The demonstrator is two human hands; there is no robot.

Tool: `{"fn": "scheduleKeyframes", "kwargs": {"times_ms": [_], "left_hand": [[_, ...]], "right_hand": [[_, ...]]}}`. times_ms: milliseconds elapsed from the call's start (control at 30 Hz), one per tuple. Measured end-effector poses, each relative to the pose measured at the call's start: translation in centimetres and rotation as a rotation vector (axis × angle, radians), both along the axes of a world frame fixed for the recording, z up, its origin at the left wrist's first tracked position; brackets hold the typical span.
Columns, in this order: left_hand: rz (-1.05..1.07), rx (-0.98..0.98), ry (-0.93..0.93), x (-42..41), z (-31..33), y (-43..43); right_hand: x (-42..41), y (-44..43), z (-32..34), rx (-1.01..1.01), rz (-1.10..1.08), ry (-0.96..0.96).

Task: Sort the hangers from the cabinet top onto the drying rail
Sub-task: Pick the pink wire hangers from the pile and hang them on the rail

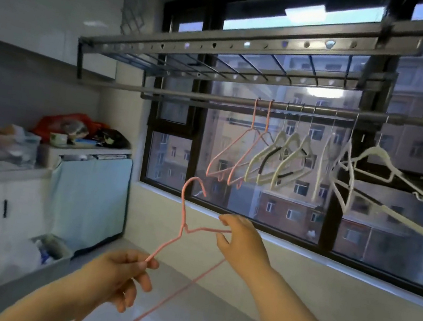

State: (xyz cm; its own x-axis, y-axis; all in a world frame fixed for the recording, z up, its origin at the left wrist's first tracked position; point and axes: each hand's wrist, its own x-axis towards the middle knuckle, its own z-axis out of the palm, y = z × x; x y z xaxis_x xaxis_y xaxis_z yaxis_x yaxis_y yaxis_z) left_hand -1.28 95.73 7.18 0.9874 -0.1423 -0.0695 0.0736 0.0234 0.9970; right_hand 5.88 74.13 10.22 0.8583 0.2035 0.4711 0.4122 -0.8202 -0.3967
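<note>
Your left hand (123, 277) pinches the pink wire hanger (183, 211) by one shoulder end at 6 o'clock. Your right hand (242, 242) pinches the other shoulder. The hanger is below the drying rail (325, 111), which is at 1 o'clock.

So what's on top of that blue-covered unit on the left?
A red plastic bag, a dark bundle and a small pale tub. Anything behind them is hidden.
</note>
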Motion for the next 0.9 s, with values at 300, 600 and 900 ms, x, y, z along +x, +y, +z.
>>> {"fn": "scheduleKeyframes", "kwargs": {"times_ms": [300, 600, 900], "left_hand": [[0.145, -0.086, -0.131, 7.0, 1.3, 7.4], [0.201, 0.030, -0.333, 17.4, 8.6, 5.3], [0.080, 0.043, -0.423, 25.8, 14.0, 1.7]], "right_hand": [[3.7, 4.5, 6.0, 0.078, -0.070, -0.191], [12.2, 6.6, 13.2, 0.056, -0.196, -0.187], [19.1, 6.9, 15.2, -0.021, -0.401, -0.135]]}}
